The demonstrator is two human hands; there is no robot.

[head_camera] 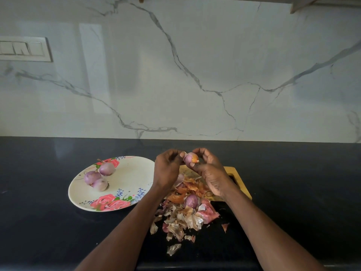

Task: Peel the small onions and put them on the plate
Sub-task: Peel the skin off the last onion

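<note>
Black stone counter [39, 222] under a white marble wall. Left: floral cream plate [134, 173] with three peeled purple onions [99, 177]. Centre: left hand [166, 169] and right hand [211, 175], both grips clamped on a half-peeled small onion [191, 159] held above the wooden board [242, 190]. Near: heap of dry skins [185, 216] with one unpeeled purple onion [191, 200]. Risks: slick bulb slips, or skin scraps ride onto the plate.

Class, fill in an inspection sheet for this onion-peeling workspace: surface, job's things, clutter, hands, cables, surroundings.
Surface: dark countertop.
Job's things: three peeled onions on the floral plate; held onion partly skinned; another onion among the peels.
Clutter: onion skins heaped over the wooden board and countertop.
Hands: left hand and right hand both grip the held onion.
Cables: nothing seen.
Surroundings: marble backsplash, switch panel.
</note>
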